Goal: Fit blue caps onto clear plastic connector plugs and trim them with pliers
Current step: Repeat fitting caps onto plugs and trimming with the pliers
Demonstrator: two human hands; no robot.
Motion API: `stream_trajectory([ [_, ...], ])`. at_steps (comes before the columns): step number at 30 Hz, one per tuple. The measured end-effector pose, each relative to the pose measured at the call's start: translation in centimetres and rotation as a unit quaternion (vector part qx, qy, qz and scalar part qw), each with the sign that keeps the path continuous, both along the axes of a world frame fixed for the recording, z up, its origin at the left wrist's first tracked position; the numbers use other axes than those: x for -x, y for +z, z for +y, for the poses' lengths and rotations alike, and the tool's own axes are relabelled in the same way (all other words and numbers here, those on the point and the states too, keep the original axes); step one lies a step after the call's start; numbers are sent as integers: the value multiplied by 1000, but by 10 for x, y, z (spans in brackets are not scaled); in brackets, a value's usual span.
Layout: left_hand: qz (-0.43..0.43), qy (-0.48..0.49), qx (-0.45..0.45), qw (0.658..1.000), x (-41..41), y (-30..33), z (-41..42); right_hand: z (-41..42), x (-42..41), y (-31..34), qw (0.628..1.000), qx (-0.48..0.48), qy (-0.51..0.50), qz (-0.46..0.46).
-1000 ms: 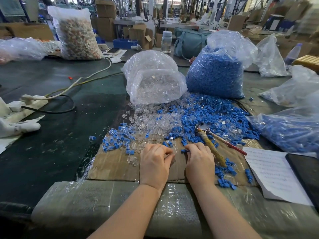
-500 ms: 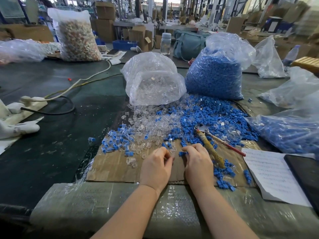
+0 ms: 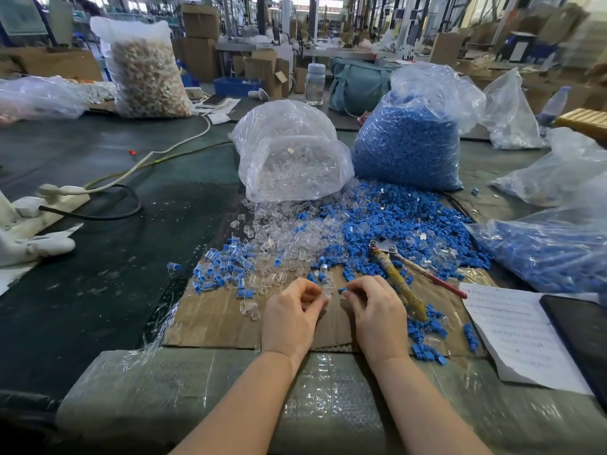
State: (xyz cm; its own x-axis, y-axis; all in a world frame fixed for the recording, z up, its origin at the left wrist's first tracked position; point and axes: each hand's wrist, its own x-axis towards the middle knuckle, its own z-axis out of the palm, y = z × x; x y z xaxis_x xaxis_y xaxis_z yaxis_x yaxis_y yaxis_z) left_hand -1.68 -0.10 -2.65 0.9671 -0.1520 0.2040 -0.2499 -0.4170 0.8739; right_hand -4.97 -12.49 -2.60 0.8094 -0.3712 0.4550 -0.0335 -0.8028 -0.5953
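Pinching a clear plug [image 3: 326, 292] in my left hand [image 3: 290, 318] and a blue cap [image 3: 342, 290] in my right hand [image 3: 377, 315], I keep them tip-to-tip for mating, pliers [image 3: 399, 280] waiting at two o'clock.

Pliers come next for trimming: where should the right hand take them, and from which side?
Grip the wrapped handle of the pliers, coming from the near end. It angles toward the right hand, beside it; the head lies farther off in the blue caps.
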Motion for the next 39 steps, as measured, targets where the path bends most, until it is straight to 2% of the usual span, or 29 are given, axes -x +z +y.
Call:
stream_trajectory([
  [7, 22, -16, 37, 999, -4, -4, 1, 0, 0, 0, 1000, 8, 17, 6],
  [14, 34, -11, 65, 997, -4, -7, 0, 1, -1, -2, 999, 35, -26, 7],
  [21, 30, -13, 52, 998, -3, -6, 1, 1, -2, -4, 988, 106, -61, 98],
  [27, 24, -13, 40, 999, -3, -4, 1, 3, -2, -3, 992, 104, -54, 57],
  [34, 25, -15, 41, 999, -3, -4, 1, 2, -4, -5, 984, 132, -42, 110],
  [39, 28, -12, 56, 998, -4, -6, 1, 2, -2, -3, 993, 101, -26, 62],
])
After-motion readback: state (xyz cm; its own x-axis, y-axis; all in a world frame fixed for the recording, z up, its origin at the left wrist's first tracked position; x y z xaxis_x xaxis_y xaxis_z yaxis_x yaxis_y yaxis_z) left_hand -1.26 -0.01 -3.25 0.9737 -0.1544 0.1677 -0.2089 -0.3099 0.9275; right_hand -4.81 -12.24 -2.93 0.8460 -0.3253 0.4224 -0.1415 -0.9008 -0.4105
